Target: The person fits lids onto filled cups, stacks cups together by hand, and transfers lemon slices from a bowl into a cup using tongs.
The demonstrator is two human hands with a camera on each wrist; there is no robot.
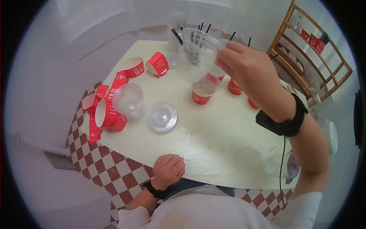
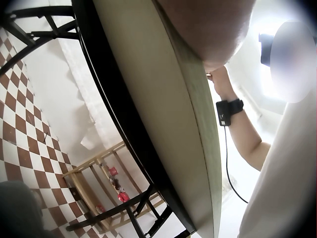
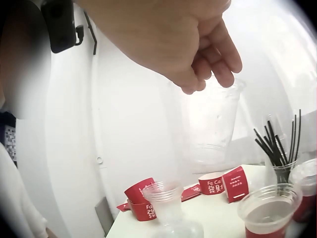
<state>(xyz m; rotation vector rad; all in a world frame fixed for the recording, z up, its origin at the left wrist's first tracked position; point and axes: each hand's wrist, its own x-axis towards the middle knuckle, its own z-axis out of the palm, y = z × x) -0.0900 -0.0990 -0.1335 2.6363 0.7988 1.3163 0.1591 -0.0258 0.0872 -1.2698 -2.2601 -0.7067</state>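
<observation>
My right hand (image 1: 248, 65) is raised over the far part of the table and pinches a clear plastic cup (image 3: 210, 129) by its rim. In the right wrist view that cup hangs upright from the fingertips, and nothing shows inside it. Below it stands a clear cup in a red sleeve (image 1: 201, 97), with more red-sleeved cups (image 1: 235, 88) partly hidden behind the right hand. My left hand (image 1: 169, 170) rests at the table's near edge, its fingers loosely curled round nothing. Clear round lids (image 1: 162, 118) lie left of centre, beside a clear cup (image 1: 129, 99).
Several red paper sleeves (image 1: 110, 114) lie along the left edge of the table (image 1: 198, 141). Black straws (image 1: 177, 37) stand at the back. Clear plastic pieces (image 1: 248, 154) lie at the near right. A wooden rack (image 1: 286, 53) stands beyond the right side; a cable (image 1: 283, 164) hangs from the right wrist.
</observation>
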